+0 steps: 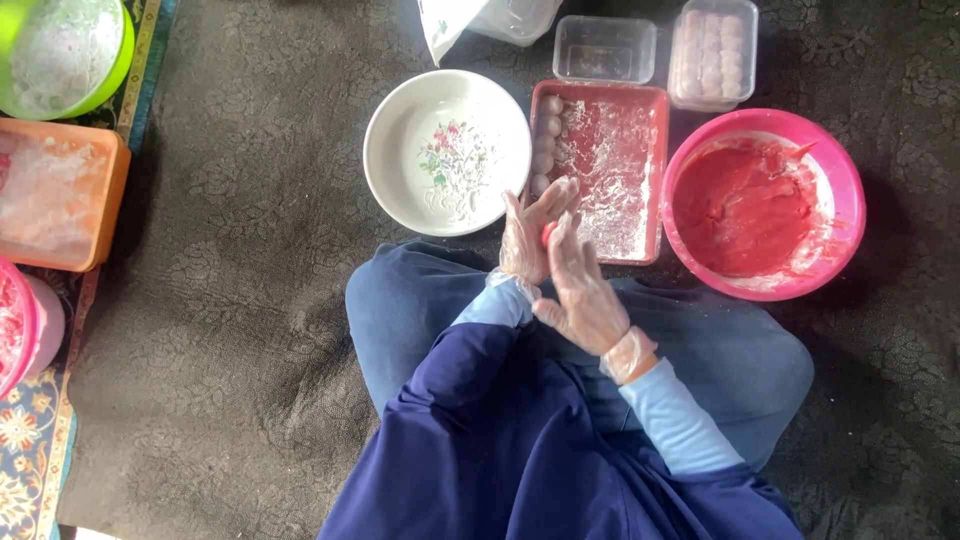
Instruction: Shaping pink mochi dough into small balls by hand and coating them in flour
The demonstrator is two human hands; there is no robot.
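My left hand [530,235] and my right hand [585,290], both in thin clear plastic gloves, press palm to palm around a small red dough ball [547,233] that peeks out between them. They hover above my lap, at the near edge of a red rectangular tray [655,170] dusted with white flour. A row of floured pale balls [546,140] lines the tray's left side. To the right stands a pink bowl [845,185] of red dough. A white flowered bowl [400,130] lies to the left of the tray.
Behind the tray are an empty clear plastic box [605,48] and another clear box [712,52] filled with pale balls. At the far left sit an orange tub [110,200], a green bowl [120,60] and a pink container [45,325]. Everything rests on a dark patterned carpet [230,330].
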